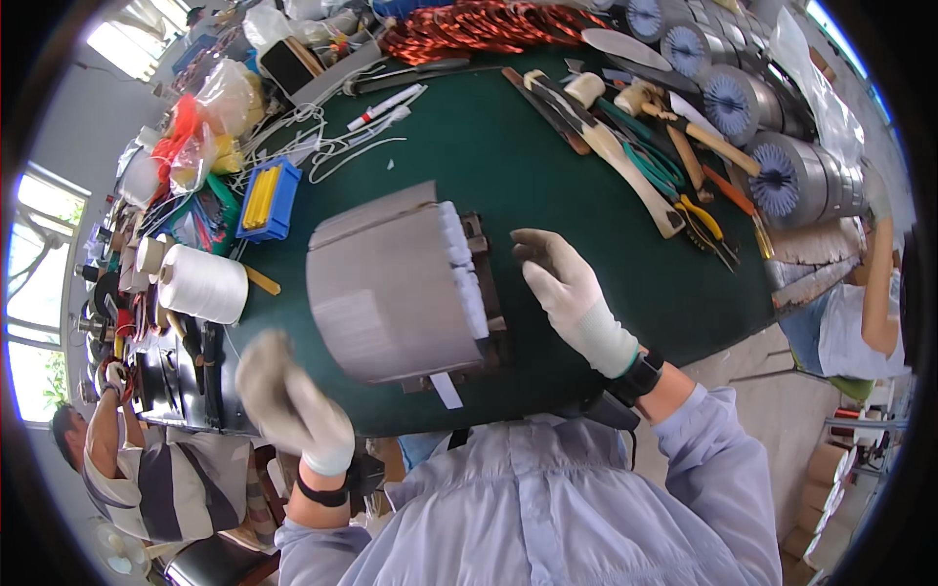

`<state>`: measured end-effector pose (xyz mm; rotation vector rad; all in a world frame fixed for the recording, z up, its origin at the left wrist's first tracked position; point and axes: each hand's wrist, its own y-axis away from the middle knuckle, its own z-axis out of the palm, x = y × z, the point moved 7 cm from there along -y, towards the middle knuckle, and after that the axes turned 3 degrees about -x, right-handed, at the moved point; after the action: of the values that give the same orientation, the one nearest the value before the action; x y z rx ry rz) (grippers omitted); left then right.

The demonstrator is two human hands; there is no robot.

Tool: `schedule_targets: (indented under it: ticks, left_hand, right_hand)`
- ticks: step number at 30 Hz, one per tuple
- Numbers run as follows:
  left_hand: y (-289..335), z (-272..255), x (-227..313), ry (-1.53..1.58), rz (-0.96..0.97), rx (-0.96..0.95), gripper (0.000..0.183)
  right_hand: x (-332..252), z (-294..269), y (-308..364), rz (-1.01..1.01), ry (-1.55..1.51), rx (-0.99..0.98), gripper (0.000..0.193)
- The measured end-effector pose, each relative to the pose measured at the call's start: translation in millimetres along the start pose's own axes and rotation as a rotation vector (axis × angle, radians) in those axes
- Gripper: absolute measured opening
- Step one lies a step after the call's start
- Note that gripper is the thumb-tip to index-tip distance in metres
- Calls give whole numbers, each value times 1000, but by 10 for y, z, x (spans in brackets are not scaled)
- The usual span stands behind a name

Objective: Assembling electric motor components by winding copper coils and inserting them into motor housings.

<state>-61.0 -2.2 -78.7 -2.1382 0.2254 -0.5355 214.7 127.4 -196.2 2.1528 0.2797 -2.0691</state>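
Observation:
A grey metal motor stator core [381, 283] lies on its side on the green table, with pale blue-white slot liners [463, 269] sticking out of its right end. Under that end shows a dark metal support [486, 283], and a small white strip [446, 390] hangs at the near side. My right hand [562, 283], in a white glove with greyish fingertips, hovers right of the core, fingers apart and holding nothing. My left hand [293, 400], also gloved, is near the core's lower left, away from it; motion smears its fingers.
Left of the core stand a blue box of yellow strips [262, 200] and a white thread spool [202, 283]. Hammers, pliers [703, 220] and a brush lie at the right, beside more stator cores [801, 181]. Copper coils [479, 29] line the back. Co-workers [166, 479] are at both sides.

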Motion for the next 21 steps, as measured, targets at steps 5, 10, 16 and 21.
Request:
schedule_targets:
  ticks: [5, 10, 16, 21]
  left_hand:
    - [563, 1168, -632, 1232, -1254, -317, 45]
    - [1268, 1427, -1101, 1984, -885, -447, 44]
    - [1431, 1236, -1289, 1872, -962, -387, 44]
    - [1490, 977, -1433, 1724, -977, -243, 44]
  right_hand:
    - [1, 189, -324, -213, 223, 119, 32]
    - [-56, 486, -397, -230, 339, 230, 21]
    - [19, 492, -239, -88, 319, 283, 21]
    - [27, 463, -342, 10, 134, 71, 25]
